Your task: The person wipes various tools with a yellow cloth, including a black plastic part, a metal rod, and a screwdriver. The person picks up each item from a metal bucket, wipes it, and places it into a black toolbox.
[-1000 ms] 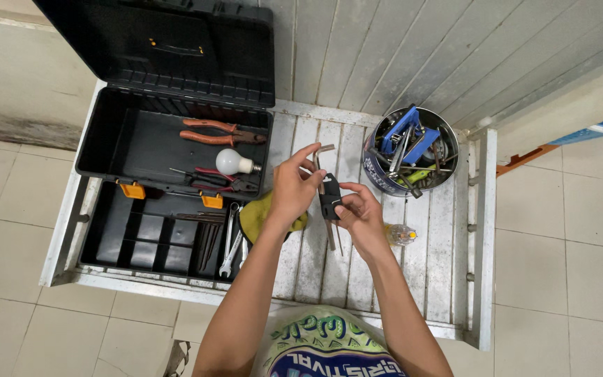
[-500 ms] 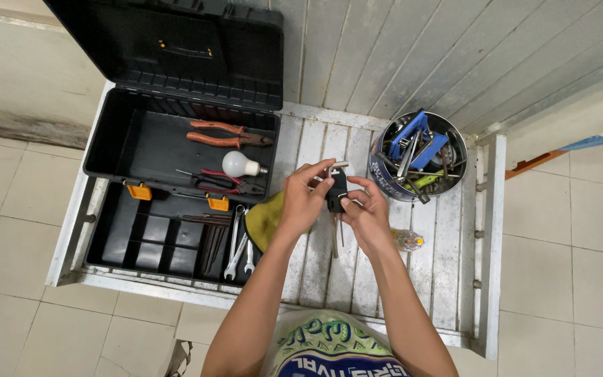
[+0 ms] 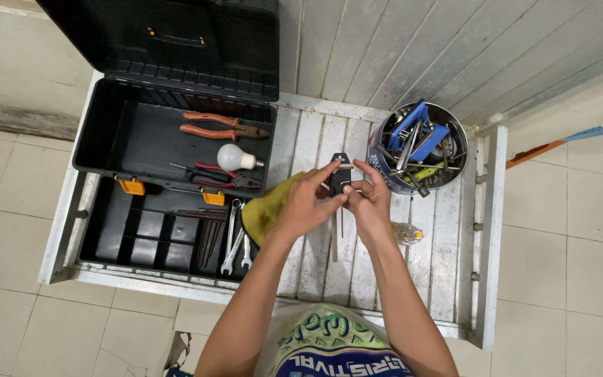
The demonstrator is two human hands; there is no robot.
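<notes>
The toolbox point(image 3: 141, 132) is black with orange latches point(image 3: 131, 186); the pliers point(image 3: 221, 126) have orange handles; the bulb point(image 3: 234, 158) is white; the cloth point(image 3: 265, 213) is yellow.

matt black plastic toolbox point(image 3: 106, 139), shiny metal tin point(image 3: 455, 129), painted wooden slats point(image 3: 308, 132)

both hands point(image 3: 336, 199) on black tool point(image 3: 340, 179)

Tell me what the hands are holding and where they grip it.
Both hands hold one small black holder above the white slatted table. The left hand pinches its left side and top; the right hand grips its right side. Thin metal rods hang below.
</notes>
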